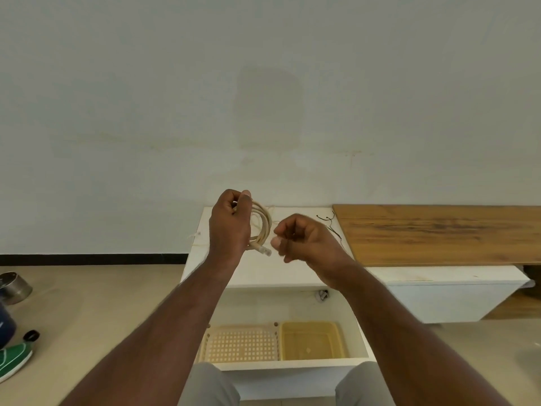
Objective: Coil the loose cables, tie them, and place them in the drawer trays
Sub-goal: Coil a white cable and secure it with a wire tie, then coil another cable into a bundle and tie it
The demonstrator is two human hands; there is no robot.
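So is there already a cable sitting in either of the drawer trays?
No: the perforated tray and the yellow tray both look empty, and the coiled cable is in the left hand.

The left hand point(229, 222) is closed around a coiled beige cable point(261, 223), held up above a white cabinet top point(295, 230); a clear plug end point(264, 251) sticks out just below that hand. The right hand point(304, 240), just beside the coil, has its fingers curled with thumb and fingertips pinched together; whether they pinch a tie cannot be told. Thin dark ties point(330, 222) lie beyond the right hand, near a wooden tabletop point(439, 232). Below both forearms an open drawer point(292, 364) holds a perforated pink tray point(240, 345) and, touching it on the right, a yellow tray point(311, 339).
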